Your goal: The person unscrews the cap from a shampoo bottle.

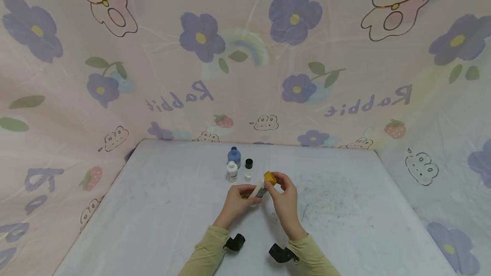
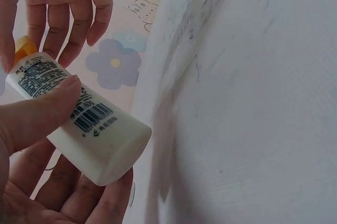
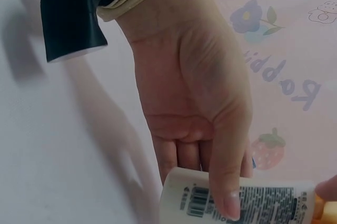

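**Yellow cap still seated on white bottle**

Left hand [image 1: 238, 201] grips white bottle [image 1: 260, 190] body above the tabletop [image 1: 153, 208]; right hand [image 1: 284, 197] pinches its yellow cap [image 1: 270, 178]. Cap not yet off. Behind: blue bottle [image 1: 234, 156] and small white bottle [image 1: 232, 171], both uncapped, with loose black cap [image 1: 249, 163] and white cap [image 1: 248, 176].

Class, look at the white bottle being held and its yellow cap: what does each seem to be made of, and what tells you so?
White bottle: probably plastic, smooth, matte and opaque, with rounded moulded edges and a printed barcode label. Yellow cap: likely plastic too, uniformly coloured and slightly glossy, though too small to be sure.
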A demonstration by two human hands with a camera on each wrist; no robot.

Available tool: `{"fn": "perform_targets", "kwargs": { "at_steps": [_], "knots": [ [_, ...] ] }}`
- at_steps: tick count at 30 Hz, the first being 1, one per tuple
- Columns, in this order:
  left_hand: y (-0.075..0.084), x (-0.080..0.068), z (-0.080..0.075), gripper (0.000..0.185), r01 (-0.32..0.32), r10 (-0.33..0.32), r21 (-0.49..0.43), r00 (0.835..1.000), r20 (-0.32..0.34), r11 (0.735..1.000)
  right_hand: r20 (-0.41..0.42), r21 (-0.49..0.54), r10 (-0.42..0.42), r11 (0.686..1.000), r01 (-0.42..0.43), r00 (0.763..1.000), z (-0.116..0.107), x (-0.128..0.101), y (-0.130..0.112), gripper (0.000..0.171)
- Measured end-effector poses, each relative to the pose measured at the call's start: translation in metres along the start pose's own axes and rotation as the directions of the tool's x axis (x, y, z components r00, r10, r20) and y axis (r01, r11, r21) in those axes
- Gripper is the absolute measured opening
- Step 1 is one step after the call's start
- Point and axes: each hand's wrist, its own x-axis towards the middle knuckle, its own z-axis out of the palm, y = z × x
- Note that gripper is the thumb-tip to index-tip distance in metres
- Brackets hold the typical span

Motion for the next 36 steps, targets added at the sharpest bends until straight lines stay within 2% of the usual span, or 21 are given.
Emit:
{"fn": "perform_targets", "kwargs": {
  "at_steps": [2, 4, 6, 9, 12, 14, 26, 32, 36],
  "knots": [
    [0.000, 0.000, 0.000, 0.034, 0.001, -0.001, 0.001, 1.000, 0.003, 1.000, 0.013, 0.003, 0.009, 1.000, -0.009, 1.000, -0.001, -0.003, -0.011, 0.033],
    [0.011, -0.004, -0.001, 0.033, 0.003, -0.003, 0.008, 1.000, 0.010, 1.000, 0.023, 0.003, 0.020, 1.000, -0.020, 1.000, -0.002, -0.005, -0.016, 0.034],
    [0.019, -0.007, -0.002, 0.032, 0.003, -0.003, 0.008, 1.000, 0.016, 1.000, 0.028, 0.000, 0.021, 1.000, -0.021, 0.999, -0.002, -0.004, -0.015, 0.035],
    [0.021, -0.008, -0.003, 0.032, 0.001, -0.001, 0.002, 1.000, 0.022, 1.000, 0.025, -0.002, 0.014, 1.000, -0.014, 1.000, -0.001, 0.000, 0.000, 0.036],
    [0.005, -0.002, -0.002, 0.033, 0.003, -0.003, 0.006, 1.000, 0.020, 1.000, 0.023, -0.005, -0.009, 1.000, 0.009, 1.000, -0.002, 0.002, 0.005, 0.036],
    [0.001, 0.001, -0.003, 0.033, 0.008, -0.008, 0.008, 1.000, 0.020, 1.000, 0.023, -0.005, -0.020, 1.000, 0.020, 1.000, -0.002, 0.002, 0.005, 0.036],
    [0.004, 0.000, -0.004, 0.034, 0.005, -0.006, 0.010, 1.000, 0.022, 1.000, 0.041, 0.037, -0.027, 0.999, 0.026, 0.999, -0.003, 0.002, 0.005, 0.036],
    [0.001, 0.001, -0.006, 0.037, -0.014, 0.015, 0.020, 0.999, -0.034, 1.000, -0.022, 0.019, -0.048, 0.999, 0.048, 0.999, -0.004, 0.000, 0.004, 0.029],
    [0.002, 0.001, -0.008, 0.037, -0.005, 0.006, 0.011, 0.998, -0.062, 1.000, -0.030, 0.007, -0.039, 0.999, 0.039, 0.999, -0.003, -0.001, 0.003, 0.026]
  ]
}}
